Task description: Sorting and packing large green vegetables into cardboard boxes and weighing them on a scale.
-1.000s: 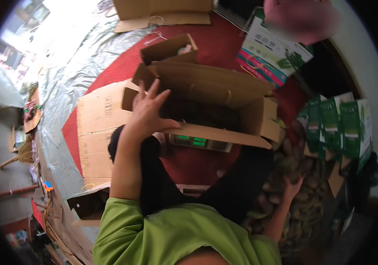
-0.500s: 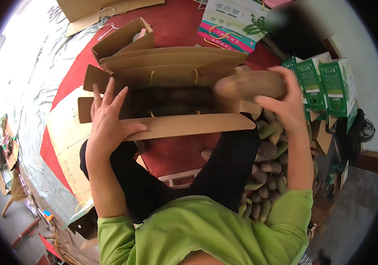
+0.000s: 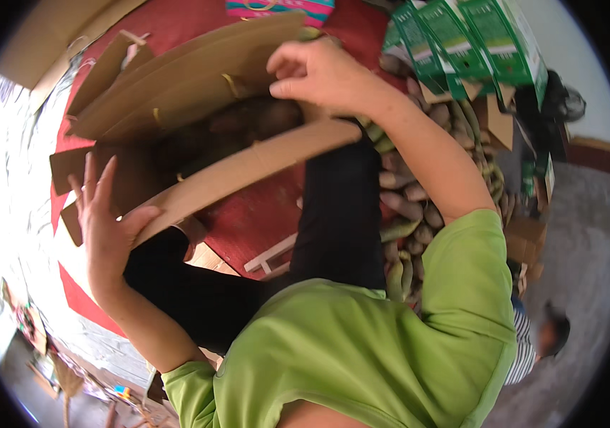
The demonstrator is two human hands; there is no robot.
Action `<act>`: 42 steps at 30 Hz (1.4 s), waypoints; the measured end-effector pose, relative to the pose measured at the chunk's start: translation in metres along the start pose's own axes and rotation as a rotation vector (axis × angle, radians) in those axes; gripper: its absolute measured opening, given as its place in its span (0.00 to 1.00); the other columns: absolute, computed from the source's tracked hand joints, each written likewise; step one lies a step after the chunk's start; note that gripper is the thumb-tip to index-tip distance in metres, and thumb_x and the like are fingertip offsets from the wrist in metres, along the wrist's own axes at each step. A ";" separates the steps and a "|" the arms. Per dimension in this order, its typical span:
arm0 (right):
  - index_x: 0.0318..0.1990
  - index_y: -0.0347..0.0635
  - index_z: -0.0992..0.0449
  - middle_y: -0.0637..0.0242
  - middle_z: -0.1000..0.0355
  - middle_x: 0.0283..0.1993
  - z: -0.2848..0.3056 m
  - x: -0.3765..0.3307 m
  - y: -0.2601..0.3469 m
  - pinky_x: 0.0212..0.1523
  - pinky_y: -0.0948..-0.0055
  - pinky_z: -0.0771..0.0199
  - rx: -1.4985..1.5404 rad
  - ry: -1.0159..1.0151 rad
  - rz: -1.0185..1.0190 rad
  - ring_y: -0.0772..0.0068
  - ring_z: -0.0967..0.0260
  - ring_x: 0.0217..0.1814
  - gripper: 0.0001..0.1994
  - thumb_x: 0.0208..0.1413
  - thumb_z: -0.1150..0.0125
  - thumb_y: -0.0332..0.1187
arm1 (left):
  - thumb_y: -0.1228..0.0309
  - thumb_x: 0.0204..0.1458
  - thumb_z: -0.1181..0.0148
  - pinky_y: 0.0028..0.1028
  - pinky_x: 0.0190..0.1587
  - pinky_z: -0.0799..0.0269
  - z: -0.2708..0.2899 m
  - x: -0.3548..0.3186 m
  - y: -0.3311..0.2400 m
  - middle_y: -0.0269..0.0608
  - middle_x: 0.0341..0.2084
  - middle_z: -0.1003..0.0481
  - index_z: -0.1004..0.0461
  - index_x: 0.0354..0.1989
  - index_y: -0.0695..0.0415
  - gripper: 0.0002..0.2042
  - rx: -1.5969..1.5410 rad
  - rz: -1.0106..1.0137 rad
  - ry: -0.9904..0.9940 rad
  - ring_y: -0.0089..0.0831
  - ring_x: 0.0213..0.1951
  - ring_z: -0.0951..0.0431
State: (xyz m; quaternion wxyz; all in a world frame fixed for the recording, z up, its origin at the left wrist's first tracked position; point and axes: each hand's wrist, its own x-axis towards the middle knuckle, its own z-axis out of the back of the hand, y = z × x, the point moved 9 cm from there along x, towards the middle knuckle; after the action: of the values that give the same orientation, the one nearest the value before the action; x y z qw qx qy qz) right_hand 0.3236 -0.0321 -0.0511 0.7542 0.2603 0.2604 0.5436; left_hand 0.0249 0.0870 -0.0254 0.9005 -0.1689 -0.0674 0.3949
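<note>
An open brown cardboard box (image 3: pixel 248 167) lies tilted on a red mat (image 3: pixel 258 214) in front of my black-trousered legs. Dark brown oblong produce (image 3: pixel 237 125) fills its inside. My left hand (image 3: pixel 109 235) is spread flat against the near left flap, thumb on the flap's edge, holding nothing. At the box's right end my right hand (image 3: pixel 326 75) rests with its fingers curled down over the rim. Whether anything is in that hand is hidden.
A heap of the same brown and greenish produce (image 3: pixel 408 203) lies by my right leg. Green printed cartons (image 3: pixel 476 43) stand behind it, and a pink and teal carton (image 3: pixel 280 8) sits at the top. Flat cardboard (image 3: pixel 41 50) lies far left. Another person (image 3: pixel 540 335) crouches lower right.
My right hand, which held a long brown piece above the box, has come down onto the box's right end. My left hand slid to the near left flap. The view swung closer.
</note>
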 end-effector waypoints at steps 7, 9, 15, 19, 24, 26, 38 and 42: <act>0.42 0.37 0.23 0.66 0.24 0.34 0.062 -0.119 -0.081 0.39 0.76 0.28 0.308 -0.427 -0.137 0.78 0.28 0.36 0.14 0.50 0.36 0.36 | 0.65 0.41 0.33 0.47 0.68 0.58 -0.005 0.000 0.012 0.42 0.68 0.46 0.36 0.63 0.48 0.36 -0.031 0.083 0.071 0.52 0.71 0.60; 0.41 0.36 0.23 0.66 0.24 0.35 0.050 -0.164 -0.131 0.38 0.76 0.28 0.296 -0.515 -0.237 0.78 0.29 0.35 0.13 0.51 0.37 0.34 | 0.60 0.44 0.35 0.50 0.68 0.58 -0.011 0.002 0.022 0.40 0.68 0.47 0.37 0.64 0.48 0.34 -0.052 0.044 0.078 0.51 0.71 0.59; 0.38 0.34 0.23 0.62 0.24 0.32 -0.062 -0.284 -0.245 0.37 0.73 0.27 0.395 -0.510 -0.674 0.73 0.27 0.34 0.11 0.50 0.36 0.32 | 0.53 0.47 0.36 0.49 0.66 0.52 -0.018 0.007 0.039 0.40 0.69 0.47 0.37 0.64 0.47 0.34 -0.176 0.075 0.125 0.50 0.69 0.52; 0.38 0.39 0.21 0.59 0.22 0.34 -0.179 -0.345 -0.299 0.41 0.68 0.25 0.209 -0.302 -0.895 0.67 0.24 0.38 0.12 0.49 0.34 0.37 | 0.49 0.48 0.36 0.44 0.60 0.38 -0.018 0.006 0.036 0.44 0.69 0.50 0.37 0.64 0.49 0.35 -0.346 0.093 0.163 0.47 0.65 0.42; 0.36 0.40 0.21 0.57 0.22 0.35 -0.268 -0.386 -0.301 0.45 0.66 0.25 0.285 -0.103 -1.031 0.61 0.23 0.41 0.15 0.46 0.34 0.42 | 0.45 0.46 0.36 0.44 0.62 0.41 -0.021 0.009 0.044 0.45 0.70 0.52 0.37 0.64 0.51 0.38 -0.434 0.161 0.178 0.46 0.69 0.52; 0.38 0.40 0.21 0.57 0.22 0.35 -0.273 -0.385 -0.305 0.45 0.65 0.25 0.261 -0.071 -1.059 0.61 0.23 0.41 0.16 0.45 0.34 0.42 | 0.45 0.46 0.36 0.45 0.64 0.45 -0.020 0.010 0.047 0.45 0.69 0.51 0.37 0.64 0.51 0.38 -0.321 0.128 0.182 0.46 0.70 0.53; 0.58 0.41 0.36 0.52 0.37 0.59 -0.234 -0.319 -0.375 0.60 0.58 0.35 0.178 -0.389 -1.064 0.51 0.38 0.62 0.39 0.38 0.27 0.47 | 0.61 0.38 0.32 0.50 0.69 0.63 -0.011 0.002 0.014 0.47 0.68 0.48 0.35 0.62 0.50 0.37 -0.251 0.135 0.182 0.47 0.71 0.61; 0.61 0.42 0.41 0.48 0.38 0.59 -0.237 -0.301 -0.392 0.60 0.58 0.35 0.115 -0.328 -1.215 0.49 0.38 0.62 0.45 0.34 0.25 0.47 | 0.54 0.34 0.28 0.50 0.69 0.62 -0.008 0.003 0.014 0.46 0.68 0.48 0.35 0.63 0.50 0.42 -0.256 0.165 0.138 0.48 0.71 0.62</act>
State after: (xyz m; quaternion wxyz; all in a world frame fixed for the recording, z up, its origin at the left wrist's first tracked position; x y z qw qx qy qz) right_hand 0.3492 -0.4005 -0.4556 0.9432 0.1861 0.2717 -0.0437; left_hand 0.0190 0.0958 -0.0377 0.8387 -0.3139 -0.0409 0.4430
